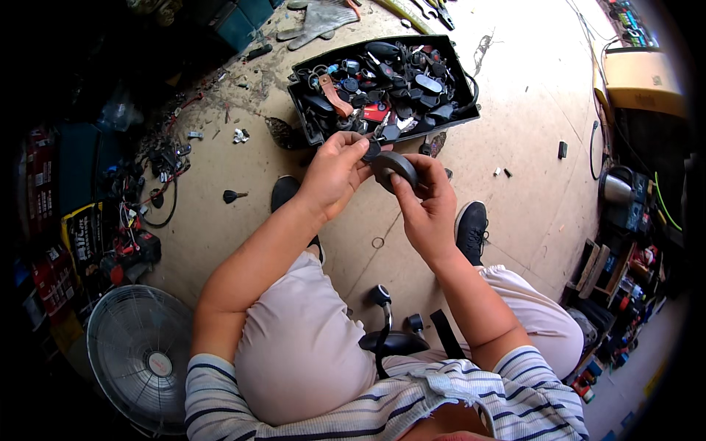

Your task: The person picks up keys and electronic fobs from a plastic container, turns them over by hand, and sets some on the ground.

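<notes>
My left hand [339, 173] pinches a small dark round piece [372, 151], likely a key head, between thumb and fingers. Close beside it, my right hand [433, 204] grips a thick dark grey ring [395, 170], thumb pressed at its near side. Whether the ring touches the round piece cannot be made out. Just beyond both hands, a black plastic box [302, 118] on the floor is heaped with keys and key fobs. A brown leather strap [335, 96], a red card [376, 112] and a silver-faced fob [428, 84] lie on top of the heap.
On the floor [353, 231] lie a loose black key [234, 196], a thin metal ring [378, 242] and a small black block [562, 150]. Grey work gloves [322, 22] and pliers [443, 14] lie behind the box. A fan [140, 353] stands left; cluttered shelving [612, 270] stands right.
</notes>
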`<state>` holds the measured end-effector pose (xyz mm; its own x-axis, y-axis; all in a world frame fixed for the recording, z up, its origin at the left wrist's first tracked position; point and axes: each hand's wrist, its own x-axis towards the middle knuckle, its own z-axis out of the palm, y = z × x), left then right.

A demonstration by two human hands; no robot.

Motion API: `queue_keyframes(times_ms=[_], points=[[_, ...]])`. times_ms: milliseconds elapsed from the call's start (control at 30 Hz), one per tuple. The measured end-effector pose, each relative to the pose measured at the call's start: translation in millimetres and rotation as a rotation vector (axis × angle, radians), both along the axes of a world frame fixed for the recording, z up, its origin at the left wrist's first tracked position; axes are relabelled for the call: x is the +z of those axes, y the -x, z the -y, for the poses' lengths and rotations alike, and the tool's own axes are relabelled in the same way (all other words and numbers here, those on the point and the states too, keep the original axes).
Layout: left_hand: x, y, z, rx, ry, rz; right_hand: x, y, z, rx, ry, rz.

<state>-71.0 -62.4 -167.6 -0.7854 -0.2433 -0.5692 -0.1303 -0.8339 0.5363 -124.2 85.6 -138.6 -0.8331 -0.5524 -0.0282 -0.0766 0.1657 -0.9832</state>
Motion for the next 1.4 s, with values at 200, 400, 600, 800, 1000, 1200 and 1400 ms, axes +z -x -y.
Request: queue_keyframes(times_ms=[200,400,600,800,1000,1200,1400], points=[[-1.2,-1.1,4.1,-0.007,-0.015,-0.02,1.8,-2.4,1.2,-0.037,0.084,0.023],[0.4,-2.4,5.1,-0.034,0.145,-0.062,-6.7,0.9,-0.2,0.003,0.14,0.244],[1.0,-18.4,16.8,-0.232,0.478,-0.167,-8.4,20.7,-10.5,-0.075,0.177,0.483],[3.9,-37.0,19.1,-0.267,0.776,-0.275,-7.0,14.0,-4.8,-0.001,-0.015,0.339],[2.8,-54.6,25.0,-0.34,0.821,-0.276,-7.1,-2.2,2.1,0.06,-0.069,0.271],[3.2,-62.6,26.1,-0.349,0.775,-0.241,-2.8,-10.5,10.8,0.186,-0.188,-0.041],[0.9,-65.0,25.0,-0.311,0.761,-0.243,-10.3,-19.8,18.0,0.196,-0.279,-0.261]])
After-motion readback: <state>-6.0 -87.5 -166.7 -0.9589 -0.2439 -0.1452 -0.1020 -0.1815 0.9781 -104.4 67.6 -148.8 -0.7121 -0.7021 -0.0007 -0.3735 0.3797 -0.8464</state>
